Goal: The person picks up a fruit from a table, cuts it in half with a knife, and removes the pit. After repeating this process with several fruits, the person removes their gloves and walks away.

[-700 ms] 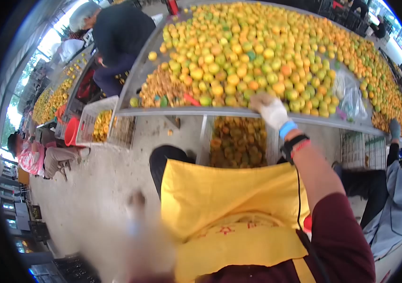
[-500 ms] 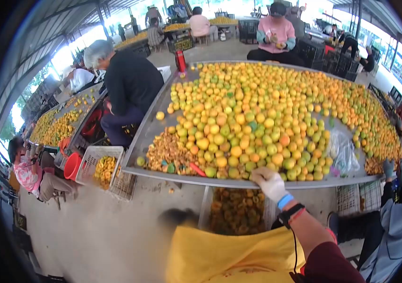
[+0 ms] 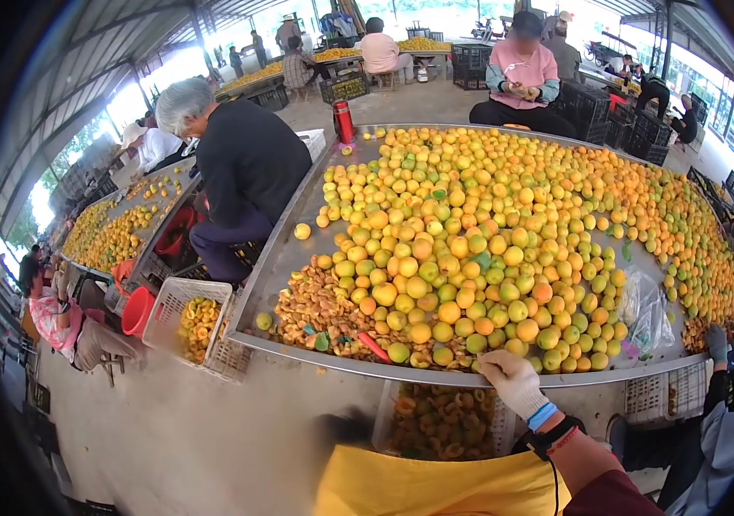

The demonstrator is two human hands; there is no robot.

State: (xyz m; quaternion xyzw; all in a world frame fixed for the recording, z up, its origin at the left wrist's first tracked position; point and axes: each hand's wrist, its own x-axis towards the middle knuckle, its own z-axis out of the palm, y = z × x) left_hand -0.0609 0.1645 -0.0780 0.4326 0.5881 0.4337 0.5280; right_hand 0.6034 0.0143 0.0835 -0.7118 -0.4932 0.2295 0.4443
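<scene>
My right hand (image 3: 513,380), in a white glove with a blue band and a dark watch at the wrist, rests at the near rim of a metal table (image 3: 358,365). Its fingers are bent against the edge beside the fruit; whether they hold anything is hidden. Yellow-orange and green fruits (image 3: 462,267) lie heaped on the table. Left of them is a pile of brown pits (image 3: 320,305), with a red-handled tool (image 3: 373,347) at its edge. My left hand does not show; a dark blur lies left of the yellow apron (image 3: 436,483).
Below the rim stands a crate of dark fruit halves (image 3: 443,423). A white crate (image 3: 169,314) and red bucket (image 3: 136,311) are at left. A seated person (image 3: 251,163) works beyond the table's left side; gloved hands (image 3: 727,340) of a co-worker are at right. A clear bag (image 3: 645,314) lies on the table.
The view has shifted, so the table and fruit sit slightly lower and further right. My right hand stays at the near rim. The person in pink across the table has brought both hands together.
</scene>
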